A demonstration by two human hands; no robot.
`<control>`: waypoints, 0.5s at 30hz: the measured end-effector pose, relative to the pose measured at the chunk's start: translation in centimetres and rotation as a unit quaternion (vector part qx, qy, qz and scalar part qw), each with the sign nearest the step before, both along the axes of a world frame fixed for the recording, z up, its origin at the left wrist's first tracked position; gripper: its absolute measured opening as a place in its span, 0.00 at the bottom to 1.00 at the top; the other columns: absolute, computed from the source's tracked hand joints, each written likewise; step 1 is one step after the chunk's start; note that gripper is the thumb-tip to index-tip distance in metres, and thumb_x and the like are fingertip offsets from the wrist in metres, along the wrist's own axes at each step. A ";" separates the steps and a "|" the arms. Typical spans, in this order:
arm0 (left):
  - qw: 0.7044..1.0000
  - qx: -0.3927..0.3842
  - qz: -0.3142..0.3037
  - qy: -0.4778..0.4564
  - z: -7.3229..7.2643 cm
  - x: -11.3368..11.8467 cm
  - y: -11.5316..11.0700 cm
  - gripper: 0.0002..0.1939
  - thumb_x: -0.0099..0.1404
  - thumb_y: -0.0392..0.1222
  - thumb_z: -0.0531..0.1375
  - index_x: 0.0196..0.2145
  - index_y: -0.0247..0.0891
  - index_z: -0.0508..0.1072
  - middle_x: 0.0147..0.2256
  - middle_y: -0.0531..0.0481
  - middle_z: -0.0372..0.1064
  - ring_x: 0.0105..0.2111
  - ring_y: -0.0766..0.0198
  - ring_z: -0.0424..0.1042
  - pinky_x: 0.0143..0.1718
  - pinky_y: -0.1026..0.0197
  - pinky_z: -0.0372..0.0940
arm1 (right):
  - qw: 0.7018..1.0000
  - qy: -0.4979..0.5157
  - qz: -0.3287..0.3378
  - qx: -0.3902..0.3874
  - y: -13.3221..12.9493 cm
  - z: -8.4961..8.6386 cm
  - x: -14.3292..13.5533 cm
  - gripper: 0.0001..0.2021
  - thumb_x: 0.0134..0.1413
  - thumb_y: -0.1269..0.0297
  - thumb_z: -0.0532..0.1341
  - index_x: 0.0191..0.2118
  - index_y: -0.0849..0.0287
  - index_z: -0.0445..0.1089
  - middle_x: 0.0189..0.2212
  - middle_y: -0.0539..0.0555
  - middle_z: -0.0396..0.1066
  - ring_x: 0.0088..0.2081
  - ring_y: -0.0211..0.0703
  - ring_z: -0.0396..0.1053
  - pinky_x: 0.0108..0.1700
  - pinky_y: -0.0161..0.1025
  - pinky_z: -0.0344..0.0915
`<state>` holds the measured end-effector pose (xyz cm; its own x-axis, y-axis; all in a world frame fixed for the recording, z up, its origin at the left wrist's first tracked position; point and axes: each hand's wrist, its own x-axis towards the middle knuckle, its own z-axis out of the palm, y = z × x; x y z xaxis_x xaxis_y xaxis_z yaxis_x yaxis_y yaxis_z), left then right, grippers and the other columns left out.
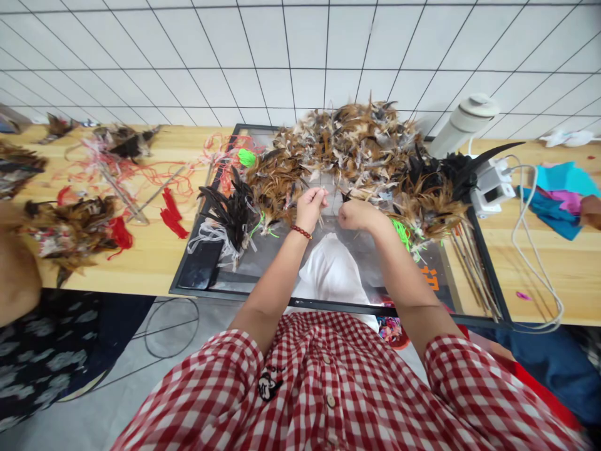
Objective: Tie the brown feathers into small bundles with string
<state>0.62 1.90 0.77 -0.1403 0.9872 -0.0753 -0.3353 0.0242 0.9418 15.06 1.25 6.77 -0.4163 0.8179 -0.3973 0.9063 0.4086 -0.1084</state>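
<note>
Over the dark framed board (277, 266), my left hand (310, 210), with a beaded bracelet on its wrist, is pinched closed; something thin and pale shows at its fingertips. A short gap to the right, my right hand (359, 216) is curled closed, knuckles up, and its fingers hide whatever is in them. A small dark tip shows just above it. Behind both hands spreads a big heap of brown feathers (347, 141). Black feathers (233, 210) with white strips lie on the left, and more black feathers (429, 175) on the right. White cloth (333, 272) lies below my hands.
A phone (200, 266) rests at the board's left corner. Thin sticks (474, 269) lie on its right side. Behind are a white bottle (464, 125) and a white charger (492, 188) with a cable. Red strings (172, 215) and a co-worker's arm (19, 263) are at left.
</note>
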 end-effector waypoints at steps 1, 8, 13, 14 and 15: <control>1.000 0.006 -0.002 0.017 -0.2 0.0 0.0 0.09 0.64 0.38 0.67 0.26 0.37 0.76 0.20 0.56 0.68 0.23 0.71 0.68 0.33 0.67 0.65 | 1.000 0.002 0.008 0.004 0.1 0.1 0.2 0.14 0.56 0.70 0.61 0.43 0.63 0.84 0.41 0.67 0.82 0.43 0.56 0.79 0.40 0.41 0.65; 0.982 0.073 -0.064 0.160 -1.2 0.1 -0.3 0.09 0.65 0.35 0.64 0.27 0.38 0.80 0.37 0.47 0.83 0.43 0.61 0.78 0.49 0.61 0.67 | 0.988 0.148 -0.014 0.051 0.9 1.0 2.5 0.10 0.52 0.69 0.63 0.36 0.61 0.82 0.31 0.54 0.81 0.32 0.40 0.72 0.35 0.35 0.58; 0.984 0.056 -0.023 0.168 -1.4 0.0 0.0 0.09 0.66 0.34 0.63 0.28 0.39 0.80 0.36 0.47 0.82 0.40 0.60 0.78 0.45 0.61 0.68 | 0.977 0.182 -0.069 0.092 1.5 0.4 2.9 0.12 0.57 0.67 0.61 0.41 0.61 0.82 0.36 0.56 0.82 0.37 0.42 0.75 0.39 0.35 0.61; 0.986 0.044 -0.008 0.159 -1.3 0.0 0.1 0.09 0.66 0.33 0.62 0.29 0.39 0.80 0.35 0.47 0.82 0.38 0.61 0.77 0.43 0.62 0.68 | 0.976 0.179 -0.073 0.097 1.6 0.1 2.6 0.13 0.58 0.67 0.60 0.42 0.61 0.82 0.38 0.56 0.83 0.39 0.43 0.76 0.40 0.35 0.61; 0.988 0.032 0.005 0.150 -1.3 0.1 0.1 0.10 0.66 0.33 0.62 0.29 0.38 0.80 0.33 0.48 0.81 0.36 0.63 0.77 0.42 0.62 0.68 | 0.978 0.167 -0.073 0.102 1.6 -0.1 2.3 0.14 0.59 0.66 0.59 0.43 0.60 0.82 0.40 0.57 0.83 0.42 0.45 0.77 0.41 0.36 0.62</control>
<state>0.67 2.03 -0.50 -0.1561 0.9872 0.0339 -0.0417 -0.0409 0.9983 17.36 2.83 6.68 -0.3673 0.9265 -0.0822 0.8845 0.3206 -0.3388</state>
